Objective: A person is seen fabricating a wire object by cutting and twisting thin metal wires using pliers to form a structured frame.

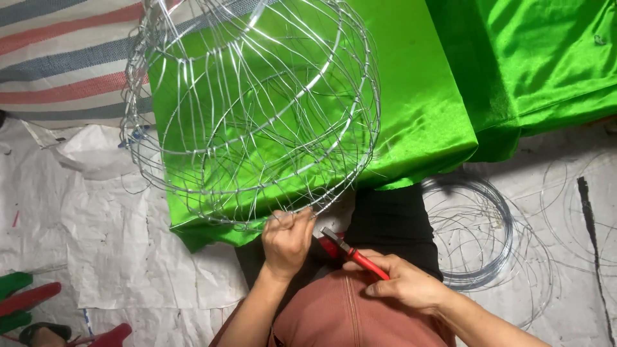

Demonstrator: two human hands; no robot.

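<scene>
Silvery wire basket frame, rounded, pinched in left hand grip; right hand grips red-handled pliers.

scene bright, evenly lit, light from above. strong sheen and white glare on glossy green satin cloth, worst at upper right of frame. thin silver wire cage frame glints, strands sharp at centre. shadows soft, faint under cloth edge at lower centre. slight softness and bending at frame corners. white woven floor sheet near overexposed at left.
</scene>
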